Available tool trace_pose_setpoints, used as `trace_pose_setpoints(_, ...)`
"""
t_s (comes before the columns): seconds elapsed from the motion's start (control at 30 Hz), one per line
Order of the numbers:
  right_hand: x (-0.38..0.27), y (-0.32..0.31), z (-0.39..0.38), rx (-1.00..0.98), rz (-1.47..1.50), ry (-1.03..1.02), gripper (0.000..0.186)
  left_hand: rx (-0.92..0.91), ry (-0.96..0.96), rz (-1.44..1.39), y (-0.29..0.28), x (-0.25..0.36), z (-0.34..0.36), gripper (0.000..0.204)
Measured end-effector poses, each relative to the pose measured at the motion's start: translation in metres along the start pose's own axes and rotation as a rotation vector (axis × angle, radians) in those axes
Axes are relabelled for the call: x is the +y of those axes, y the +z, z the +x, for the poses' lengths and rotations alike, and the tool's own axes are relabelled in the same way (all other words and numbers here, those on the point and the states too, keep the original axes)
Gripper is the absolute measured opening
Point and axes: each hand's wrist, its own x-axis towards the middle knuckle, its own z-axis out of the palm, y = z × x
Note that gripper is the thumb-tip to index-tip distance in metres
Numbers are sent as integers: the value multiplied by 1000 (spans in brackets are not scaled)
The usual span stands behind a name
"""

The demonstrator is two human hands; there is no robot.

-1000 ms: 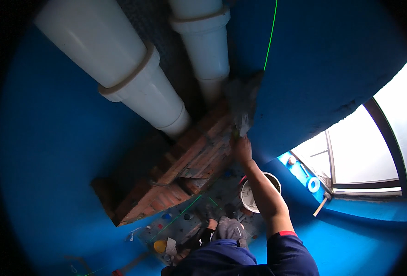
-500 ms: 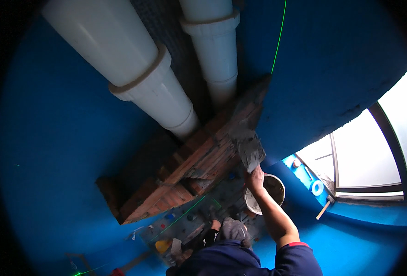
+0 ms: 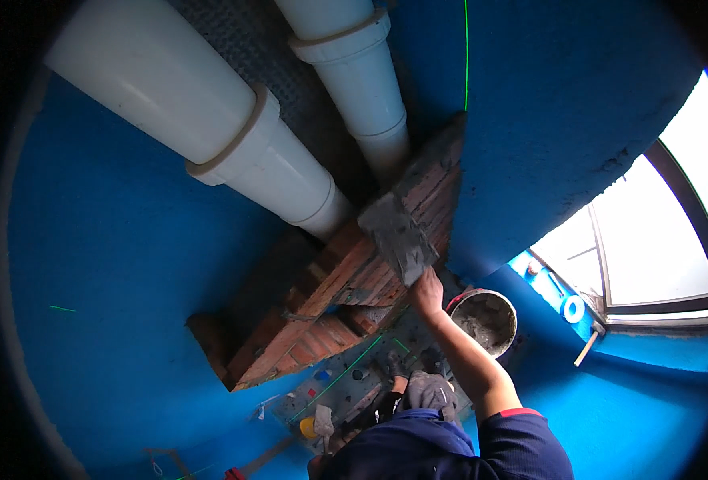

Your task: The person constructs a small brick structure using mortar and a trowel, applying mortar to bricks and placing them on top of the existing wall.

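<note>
My right hand [image 3: 426, 292] grips a flat trowel [image 3: 394, 236], coated in grey mortar, which lies over the brick structure [image 3: 318, 342] beside two white pipes [image 3: 158, 92]. Some grey mortar coats the bricks toward the upper right. Just right of the hand, lower down, stands a bucket [image 3: 488, 318] holding grey mortar. My left hand [image 3: 319, 462] is only slightly visible at the lower edge, mostly hidden by my dark blue shirt, so its fingers cannot be made out.
Blue walls [image 3: 114, 240] surround me, with green laser lines on them. At right, a bright window [image 3: 650, 240] has a sill with a blue tape roll [image 3: 572, 309] and a hammer [image 3: 587, 346]. Below lie a debris-strewn floor [image 3: 346, 388] and a yellow object [image 3: 308, 426].
The trowel has moved from the upper right corner of the brickwork down and leftward across its face, with my right hand moving lower. The bucket now shows more fully.
</note>
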Motion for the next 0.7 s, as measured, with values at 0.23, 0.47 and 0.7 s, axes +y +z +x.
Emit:
trace_pose_setpoints(0.23, 28, -60, -154, -197, 17, 406, 34, 4, -18, 24, -5, -34, -23, 39)
trace_pose_setpoints(0.47, 98, -126, -260, -544, -225, 921, 41, -83, -30, 140, -8, -41, -38, 39)
trace_pose_setpoints(0.7, 193, -105, -243, -596, 328, 1569, 23, -146, -92, 90, -11, 27, -29, 32)
